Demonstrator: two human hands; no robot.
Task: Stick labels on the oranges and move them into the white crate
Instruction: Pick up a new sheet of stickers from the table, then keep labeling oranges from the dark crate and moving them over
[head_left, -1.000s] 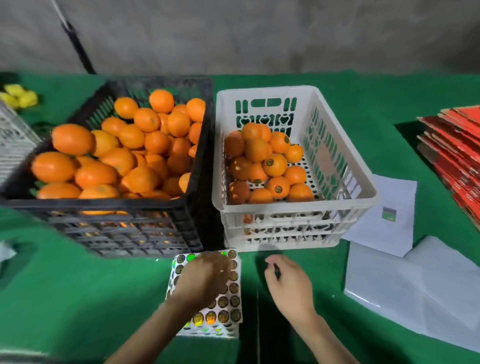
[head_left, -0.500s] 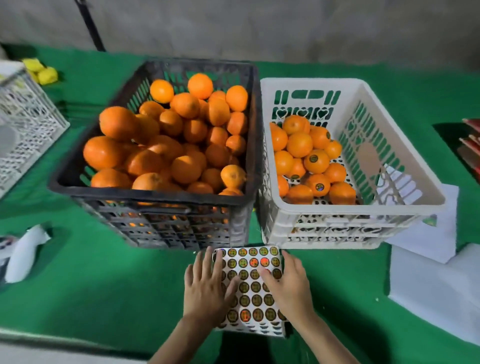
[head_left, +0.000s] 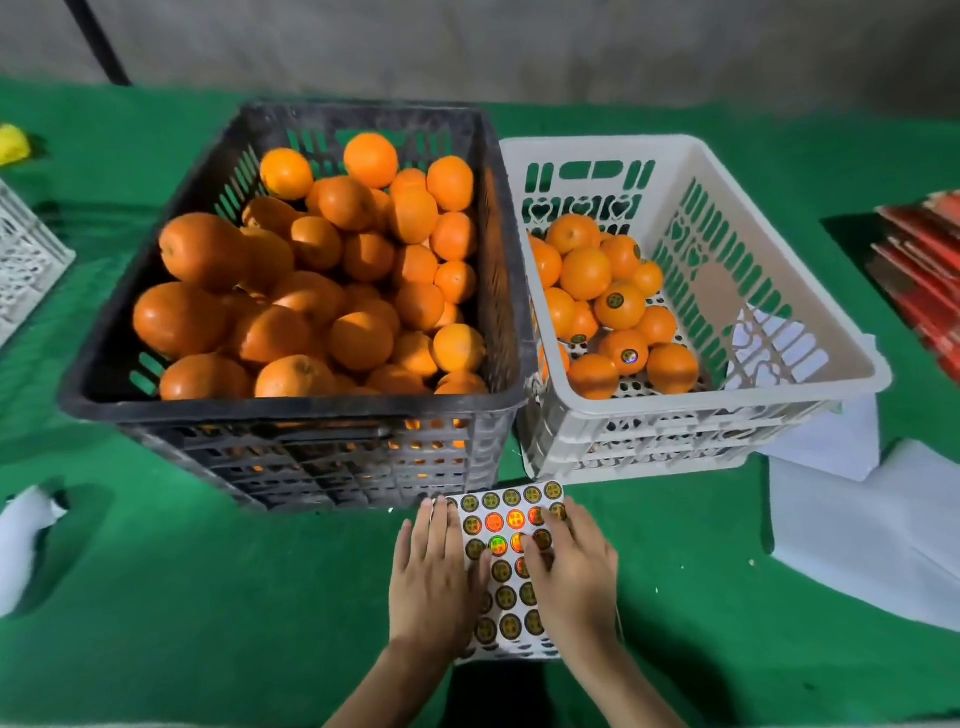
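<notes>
My left hand lies flat on the label sheet beside the white crate; right hand hold, cannot tell; flimsy labels, I'd peel edgewise

Matt green felt-like cloth covers the desk, both slotted crates, black and white, look plastic, and the label sheet gleams glossy, iridescent.
</notes>
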